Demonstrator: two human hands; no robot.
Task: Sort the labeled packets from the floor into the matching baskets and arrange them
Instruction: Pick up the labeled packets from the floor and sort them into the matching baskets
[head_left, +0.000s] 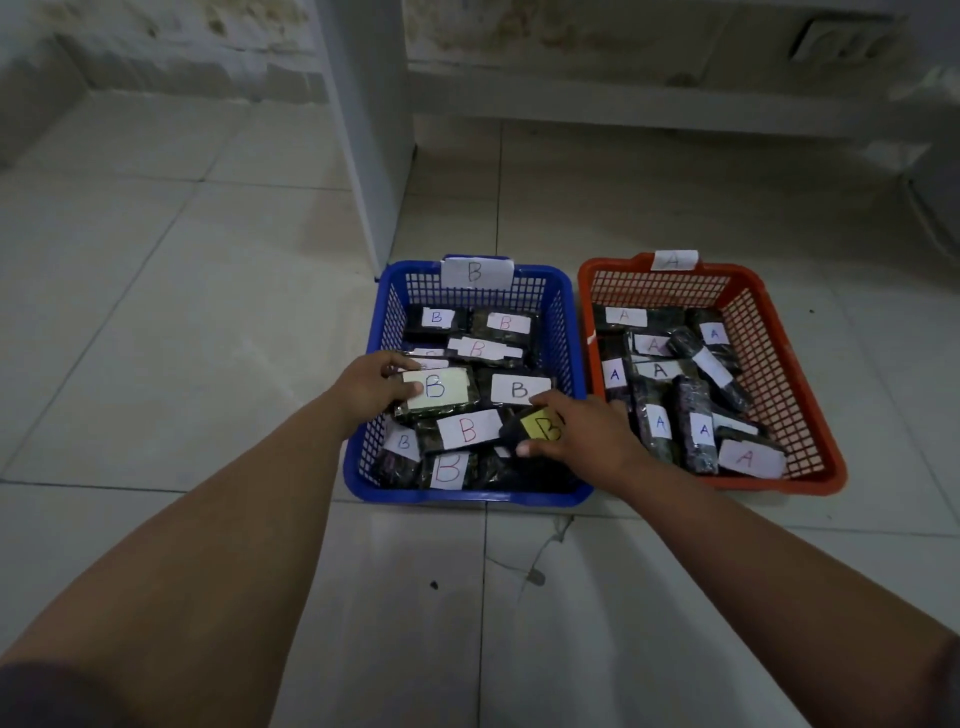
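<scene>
A blue basket (565, 322) tagged B holds several dark packets with B labels. Beside it on the right, an orange basket (810, 415) tagged A holds several dark packets with A labels. My left hand (371, 384) grips a packet with a pale green B label (441, 392) at the basket's left side, thumb across the label. My right hand (582, 434) grips a packet with a yellow B label (537, 428) near the blue basket's front right corner. Both packets lie on top of the others.
The baskets stand side by side on a pale tiled floor (208, 338). A white cabinet panel (374, 156) rises behind the blue basket. A low ledge and stained wall run along the back. A small dark speck (434, 585) and a cracked tile joint lie in front.
</scene>
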